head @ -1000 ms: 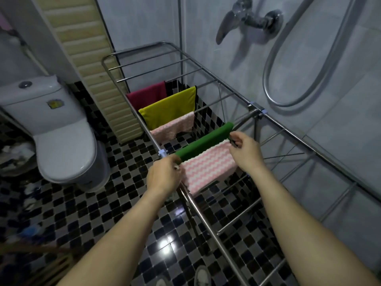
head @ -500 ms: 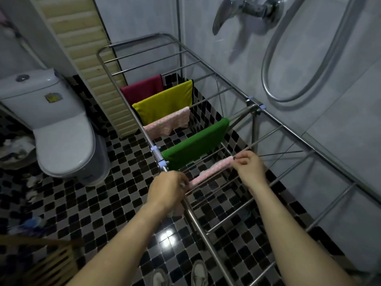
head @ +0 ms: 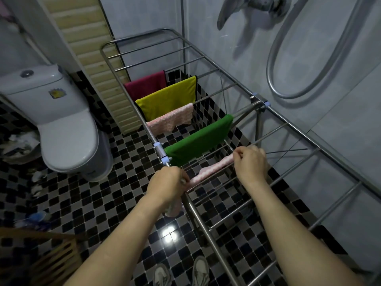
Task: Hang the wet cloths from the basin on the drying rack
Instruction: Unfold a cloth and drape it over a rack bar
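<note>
A steel drying rack (head: 305, 131) runs along the wall. On its bars hang a maroon cloth (head: 146, 85), a yellow cloth (head: 167, 98), a pale pink cloth (head: 171, 120) and a green cloth (head: 198, 141). A pink-and-white cloth (head: 212, 169) is draped over the bar nearest me, with one corner hanging below my left wrist. My left hand (head: 167, 184) pinches its left end at the rack's side rail. At the bar, my right hand (head: 250, 162) grips the cloth's right end. The basin is not in view.
A white toilet (head: 61, 129) stands to the left. A shower hose (head: 292, 65) and tap hang on the wall at right. A wooden slatted object (head: 51, 261) sits at lower left. The floor is black-and-white tile, with my shoes (head: 181, 271) below.
The pink-and-white cloth, held up spread in front of the green cloth a second ago, has been lowered onto the nearest bar. Both hands came down with it.
</note>
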